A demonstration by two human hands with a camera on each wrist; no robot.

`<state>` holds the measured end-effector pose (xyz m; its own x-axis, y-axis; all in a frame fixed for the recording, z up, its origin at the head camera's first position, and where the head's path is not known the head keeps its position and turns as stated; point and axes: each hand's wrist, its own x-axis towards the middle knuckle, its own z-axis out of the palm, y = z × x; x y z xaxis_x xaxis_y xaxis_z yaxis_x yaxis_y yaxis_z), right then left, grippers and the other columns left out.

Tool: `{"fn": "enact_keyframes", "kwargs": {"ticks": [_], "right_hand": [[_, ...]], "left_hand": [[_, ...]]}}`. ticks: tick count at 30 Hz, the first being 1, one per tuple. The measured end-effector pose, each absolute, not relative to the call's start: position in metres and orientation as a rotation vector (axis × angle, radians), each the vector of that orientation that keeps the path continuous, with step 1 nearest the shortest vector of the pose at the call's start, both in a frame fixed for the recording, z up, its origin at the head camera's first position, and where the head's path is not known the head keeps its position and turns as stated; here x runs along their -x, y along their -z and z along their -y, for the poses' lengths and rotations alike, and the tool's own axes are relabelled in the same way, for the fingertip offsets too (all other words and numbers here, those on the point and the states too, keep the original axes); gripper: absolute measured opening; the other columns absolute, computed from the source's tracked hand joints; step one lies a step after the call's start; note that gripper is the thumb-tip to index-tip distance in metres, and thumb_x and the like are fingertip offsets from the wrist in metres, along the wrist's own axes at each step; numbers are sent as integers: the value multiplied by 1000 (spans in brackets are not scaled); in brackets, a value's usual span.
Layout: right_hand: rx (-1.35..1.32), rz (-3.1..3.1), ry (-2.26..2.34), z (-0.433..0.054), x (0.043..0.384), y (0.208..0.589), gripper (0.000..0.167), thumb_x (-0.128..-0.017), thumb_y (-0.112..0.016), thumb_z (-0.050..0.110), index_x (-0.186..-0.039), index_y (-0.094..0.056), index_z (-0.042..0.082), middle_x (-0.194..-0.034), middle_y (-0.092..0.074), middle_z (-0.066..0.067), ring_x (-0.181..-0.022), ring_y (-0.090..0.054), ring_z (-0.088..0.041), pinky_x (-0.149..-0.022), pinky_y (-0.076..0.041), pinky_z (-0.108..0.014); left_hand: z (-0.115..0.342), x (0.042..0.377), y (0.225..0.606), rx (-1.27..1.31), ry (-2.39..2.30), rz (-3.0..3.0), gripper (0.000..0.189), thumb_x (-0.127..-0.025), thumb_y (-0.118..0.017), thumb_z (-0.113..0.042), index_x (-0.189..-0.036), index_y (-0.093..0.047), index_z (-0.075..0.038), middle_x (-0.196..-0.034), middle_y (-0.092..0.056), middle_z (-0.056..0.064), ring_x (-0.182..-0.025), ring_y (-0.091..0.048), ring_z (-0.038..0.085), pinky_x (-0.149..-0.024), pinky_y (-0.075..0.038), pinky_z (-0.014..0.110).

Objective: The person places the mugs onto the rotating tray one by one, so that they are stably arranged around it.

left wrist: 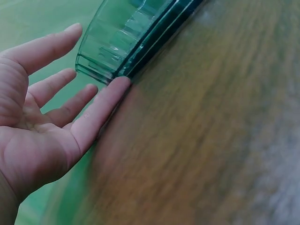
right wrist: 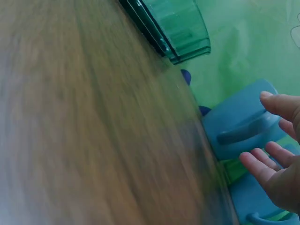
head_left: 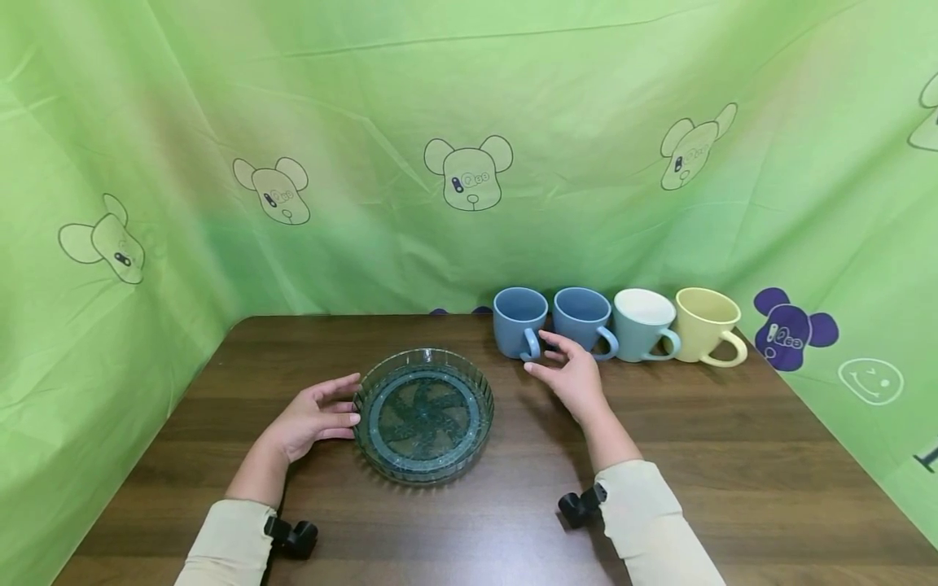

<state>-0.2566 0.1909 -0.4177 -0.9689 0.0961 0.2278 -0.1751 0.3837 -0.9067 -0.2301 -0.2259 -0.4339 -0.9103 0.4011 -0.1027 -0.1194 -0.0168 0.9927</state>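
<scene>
A round green glass dish (head_left: 478, 431) with ribbed walls sits on the table. At its left side is my left hand (head_left: 311, 419), fingers spread and extended; in the left wrist view the little finger lies along the table at the dish's base. My right hand (head_left: 575, 378) reaches toward the leftmost blue mug (head_left: 513, 330), thumb and fingers apart around its handle (right wrist: 243, 129). Whether a fingertip touches the handle I cannot tell. A second blue mug (head_left: 575, 321) stands just behind that hand, partly covered by it.
A light teal mug (head_left: 633, 338) with a white inside and a yellow mug (head_left: 692, 338) continue the row to the right. They stand at the back edge of the wooden table (head_left: 454, 529). A green printed cloth (head_left: 366, 252) hangs behind.
</scene>
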Motion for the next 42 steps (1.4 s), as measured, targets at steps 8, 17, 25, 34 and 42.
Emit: {"fn": "enact_keyframes", "kwargs": {"ticks": [8,17,25,34,42], "right_hand": [[32,2192,-1718,-172,261,425,47,-77,-77,-6,-120,-59,-4,-116,-60,-22,-103,-60,-30,-83,-49,-20],[76,2019,-1811,-169,268,437,35,-85,-68,-9,-119,-62,-6,-110,-61,-23,-91,-58,-24,-70,-52,-14],[128,1930,-1803,-170,269,445,33,-88,-67,-4,-120,-64,-8,-115,-62,-28,-93,-61,-18,-74,-50,-10],[271,1759,-2012,-168,274,448,31,-87,-69,-5,-117,-63,-12,-93,-64,-6,-80,-60,-6,-73,-53,-14],[307,1514,-2160,-169,277,447,33,-85,-67,-12,-116,-59,-19,-79,-66,3,-72,-65,-7,-74,-57,-25]], "left_hand": [[225,230,438,-316,-1979,-1905,79,-84,-70,5,-150,-27,6,-150,-27,30,-117,-49,28,-84,-56,41],[224,228,438,-309,-1967,-1916,80,-83,-73,3,-150,-28,6,-150,-27,30,-121,-47,32,-85,-56,41],[228,226,440,-310,-1960,-1922,78,-85,-71,3,-150,-28,4,-150,-26,30,-126,-42,37,-85,-56,41],[228,227,439,-325,-1967,-1925,78,-85,-70,4,-150,-28,5,-147,-30,32,-121,-47,32,-85,-56,40],[227,229,439,-316,-1960,-1935,77,-86,-70,4,-150,-28,5,-147,-30,31,-123,-45,33,-86,-56,40]]}}
